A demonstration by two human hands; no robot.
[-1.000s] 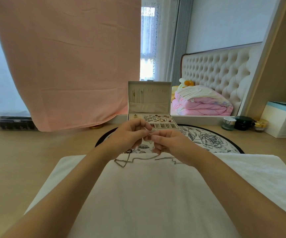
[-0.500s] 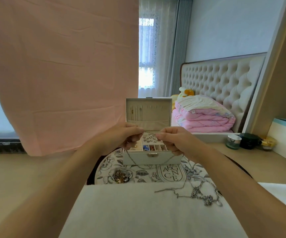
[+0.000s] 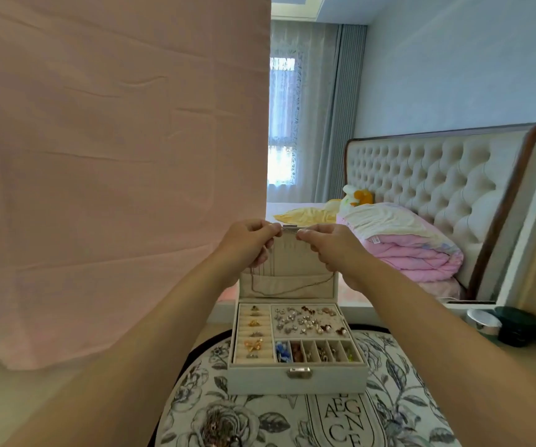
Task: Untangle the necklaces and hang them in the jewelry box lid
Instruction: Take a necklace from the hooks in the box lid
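Fingertips are doing the fine work: we are pinching a thin necklace (image 3: 292, 291) near its two ends, with our left hand (image 3: 247, 245) and our right hand (image 3: 328, 250) both curled tight and raised to the top edge of the jewelry box lid (image 3: 289, 253). The pinches are closed on the chain alone, and the other fingers are folding in under them. The lid is standing upright behind the open tray (image 3: 295, 379), which is sitting on a flowered mat (image 3: 389, 398).

The relation that matters is that the chain is running side to side across the lid and sagging below our grip. Its slack is drooping in a shallow loop in front of the lid's pocket (image 3: 286, 279), lower on the left than on the right. So the chain is hanging downward from our fingers, while the hanging row, as we are judging it, is lying level with the fingertips along the lid's top. We cannot make out the hooks themselves. Both hands are sitting about equally close to the middle of that edge, so either could be seating the chain; we are expecting a short move inward toward the lid.

Another tangle (image 3: 218, 427) is waiting on the mat, near the bottom left.
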